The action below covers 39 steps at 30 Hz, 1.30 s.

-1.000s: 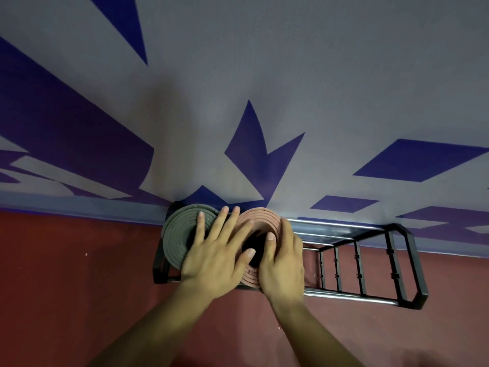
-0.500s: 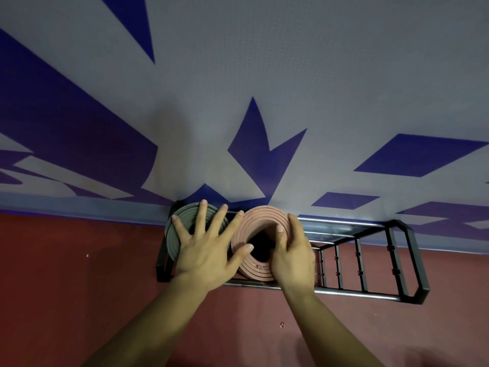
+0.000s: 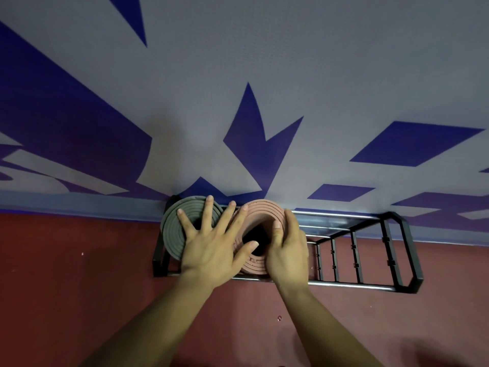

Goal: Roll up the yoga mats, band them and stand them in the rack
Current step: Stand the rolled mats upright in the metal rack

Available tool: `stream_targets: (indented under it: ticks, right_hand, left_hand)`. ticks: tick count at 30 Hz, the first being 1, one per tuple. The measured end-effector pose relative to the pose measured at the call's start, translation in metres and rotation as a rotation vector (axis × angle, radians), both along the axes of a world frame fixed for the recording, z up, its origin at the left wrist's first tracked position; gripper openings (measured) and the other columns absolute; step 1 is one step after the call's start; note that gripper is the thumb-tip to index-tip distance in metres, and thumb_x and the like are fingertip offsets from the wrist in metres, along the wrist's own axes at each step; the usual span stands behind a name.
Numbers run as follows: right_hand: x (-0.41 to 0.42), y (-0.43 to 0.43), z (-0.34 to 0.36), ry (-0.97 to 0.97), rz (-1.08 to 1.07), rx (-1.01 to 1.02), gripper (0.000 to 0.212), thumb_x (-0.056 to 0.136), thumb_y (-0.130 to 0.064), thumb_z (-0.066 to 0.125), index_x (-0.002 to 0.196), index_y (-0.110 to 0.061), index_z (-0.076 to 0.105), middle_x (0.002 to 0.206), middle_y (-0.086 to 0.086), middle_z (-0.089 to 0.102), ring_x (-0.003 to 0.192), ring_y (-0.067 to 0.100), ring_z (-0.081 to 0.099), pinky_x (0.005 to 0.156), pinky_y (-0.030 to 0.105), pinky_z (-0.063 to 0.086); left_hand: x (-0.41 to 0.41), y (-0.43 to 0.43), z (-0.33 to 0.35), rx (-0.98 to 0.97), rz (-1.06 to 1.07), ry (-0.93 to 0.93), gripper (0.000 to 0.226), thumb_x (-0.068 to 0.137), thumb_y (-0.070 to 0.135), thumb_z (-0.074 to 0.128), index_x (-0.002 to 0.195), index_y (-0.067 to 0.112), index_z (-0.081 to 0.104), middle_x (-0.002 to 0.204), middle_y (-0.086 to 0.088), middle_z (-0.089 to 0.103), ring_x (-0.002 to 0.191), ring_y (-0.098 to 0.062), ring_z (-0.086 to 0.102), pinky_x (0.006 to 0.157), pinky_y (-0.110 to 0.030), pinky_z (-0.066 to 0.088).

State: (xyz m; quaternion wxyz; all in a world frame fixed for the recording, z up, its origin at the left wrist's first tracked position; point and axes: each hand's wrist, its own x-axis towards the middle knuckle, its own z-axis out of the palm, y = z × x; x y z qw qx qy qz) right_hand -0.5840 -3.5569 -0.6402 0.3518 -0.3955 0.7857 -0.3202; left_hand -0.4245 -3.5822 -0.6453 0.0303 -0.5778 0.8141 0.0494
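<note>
Head camera, looking straight down, and both mats are in the rack (image 3: 397, 262). It is a black frame with chrome rails and thin black dividers. It stands on a dull red floor (image 3: 66, 287), hard against the wall (image 3: 291, 62).

The wall is grey with big angular blue shapes fanning out across it, and a paler blue skirting strip (image 3: 79, 203) runs along its foot.

The grey-green mat roll (image 3: 173, 229) stands on end in the leftmost slot, its spiral coils facing the camera. Right beside it, touching, is the pink mat roll (image 3: 264, 209), also upright, its dark hollow centre in plain sight. The slots to the right show only the floor through the bars.

The left hand (image 3: 211, 251) lies flat with its fingers (image 3: 209, 207) splayed and straight. It grasps nothing. The palm bridges the two rolls, the outer fingers press on the grey-green coils, and the thumb reaches across the pink coils to the edge of the hollow.

The right hand (image 3: 289, 251) clasps the pink roll's right side. Its thumb lies on the coils by the hollow and its fingers wrap down over the outer edge.

Both bare forearms come up from the bottom of the frame. A small speck (image 3: 279, 317) sits on the floor between them. There is a pale fleck far left and a soft shadow in the bottom right corner.
</note>
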Motion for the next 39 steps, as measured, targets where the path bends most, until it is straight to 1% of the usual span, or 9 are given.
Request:
stream_targets:
  ticks: [5,9,14,17,22,25,32,35,39]
  right_hand:
    - [-0.003,-0.002,0.005,-0.006,0.043,0.037,0.053,0.107,-0.048,0.035,0.158,-0.039,0.027,0.156,0.0,0.042,0.141,0.021,0.041,0.112,0.038,0.034]
    - [-0.006,0.005,0.01,0.068,0.04,0.021,0.055,0.105,-0.05,0.034,0.159,-0.038,0.028,0.158,0.0,0.037,0.148,0.02,0.03,0.12,0.043,0.03]
    - [-0.017,0.021,0.016,0.05,0.056,-0.063,0.052,0.108,-0.043,0.034,0.159,-0.033,0.029,0.162,-0.005,0.036,0.15,0.012,0.027,0.123,0.039,0.026]
    - [-0.027,0.033,0.026,0.081,0.056,-0.085,0.052,0.108,-0.045,0.034,0.159,-0.036,0.029,0.162,-0.004,0.035,0.151,0.012,0.026,0.123,0.04,0.027]
    - [-0.054,0.069,0.05,0.121,0.021,-0.111,0.053,0.107,-0.045,0.034,0.159,-0.035,0.029,0.163,-0.005,0.034,0.152,0.012,0.024,0.124,0.041,0.025]
    - [-0.081,0.105,0.058,0.162,-0.026,-0.122,0.053,0.108,-0.043,0.035,0.158,-0.027,0.034,0.162,-0.003,0.037,0.151,0.013,0.027,0.123,0.041,0.026]
    - [-0.168,0.218,0.064,0.25,-0.143,-0.069,0.053,0.107,-0.043,0.035,0.157,-0.025,0.037,0.159,-0.003,0.042,0.149,0.014,0.03,0.122,0.039,0.027]
    - [-0.21,0.273,0.057,0.302,-0.158,-0.031,0.055,0.107,-0.047,0.033,0.157,-0.027,0.036,0.159,-0.001,0.042,0.149,0.016,0.032,0.121,0.045,0.028]
    - [-0.274,0.353,0.047,0.397,-0.141,0.067,0.053,0.107,-0.05,0.031,0.157,-0.035,0.034,0.162,-0.003,0.036,0.152,0.016,0.024,0.122,0.044,0.017]
  left_hand:
    - [-0.001,0.0,0.0,0.017,0.001,-0.044,0.074,0.098,0.071,0.008,0.157,0.03,0.026,0.158,-0.003,0.041,0.149,-0.045,0.024,0.106,-0.081,0.009]
    - [-0.006,0.001,0.011,-0.023,-0.017,-0.04,0.075,0.099,0.068,0.008,0.156,0.026,0.034,0.161,-0.006,0.034,0.151,-0.035,0.026,0.118,-0.067,0.012]
    - [-0.03,0.001,0.031,-0.112,-0.118,0.046,0.063,0.101,0.052,0.023,0.148,0.02,0.048,0.159,-0.007,0.039,0.148,-0.031,0.034,0.118,-0.057,0.015]
    - [-0.045,0.008,0.044,-0.139,-0.153,0.08,0.061,0.101,0.05,0.025,0.147,0.018,0.049,0.157,-0.008,0.042,0.146,-0.031,0.038,0.117,-0.056,0.016]
    - [-0.081,0.037,0.063,-0.102,-0.28,0.118,0.061,0.101,0.049,0.025,0.15,0.019,0.045,0.157,-0.007,0.043,0.145,-0.027,0.038,0.118,-0.054,0.029]
    - [-0.114,0.062,0.068,-0.074,-0.338,0.173,0.06,0.1,0.047,0.028,0.149,0.018,0.048,0.156,-0.008,0.044,0.144,-0.028,0.04,0.116,-0.05,0.03]
    - [-0.205,0.153,0.072,-0.047,-0.427,0.313,0.058,0.101,0.044,0.03,0.147,0.016,0.05,0.153,-0.008,0.047,0.143,-0.029,0.041,0.118,-0.048,0.02]
    - [-0.251,0.209,0.066,0.0,-0.442,0.332,0.058,0.101,0.045,0.028,0.148,0.017,0.05,0.153,-0.007,0.048,0.143,-0.028,0.042,0.119,-0.046,0.019]
    - [-0.315,0.292,0.049,0.031,-0.437,0.354,0.056,0.102,0.044,0.03,0.146,0.018,0.052,0.15,-0.006,0.051,0.14,-0.027,0.046,0.116,-0.048,0.026]
